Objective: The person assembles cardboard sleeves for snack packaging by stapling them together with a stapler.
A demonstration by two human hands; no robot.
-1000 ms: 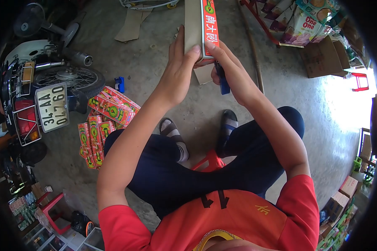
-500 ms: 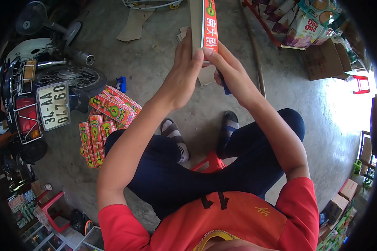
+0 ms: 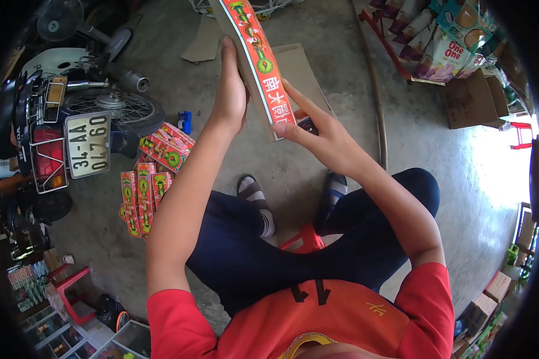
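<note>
A long, narrow cardboard box (image 3: 265,78), with a red printed side, green emblems and white characters, is held up in front of me, slanting away to the upper left. Its plain brown face lies against my left hand (image 3: 231,90), which grips that side with the thumb up and most fingers hidden. At the near end, my right hand (image 3: 320,133) pinches the red side, thumb on top. Something small and dark shows under its palm, too hidden to name. Similar red printed packages (image 3: 141,200) lie piled on the floor to the left.
A parked motorbike (image 3: 72,137) stands at the left beside a small blue object (image 3: 185,122). Flat cardboard (image 3: 302,72) lies beyond my hands. A long pole (image 3: 374,90), cartons (image 3: 473,99) and a red stool (image 3: 72,293) are around. I sit on a red seat (image 3: 305,239).
The box has tilted, its far end swinging left and its near end coming closer to me. My left hand has moved left and up its side; my right hand has moved down with the near end.
</note>
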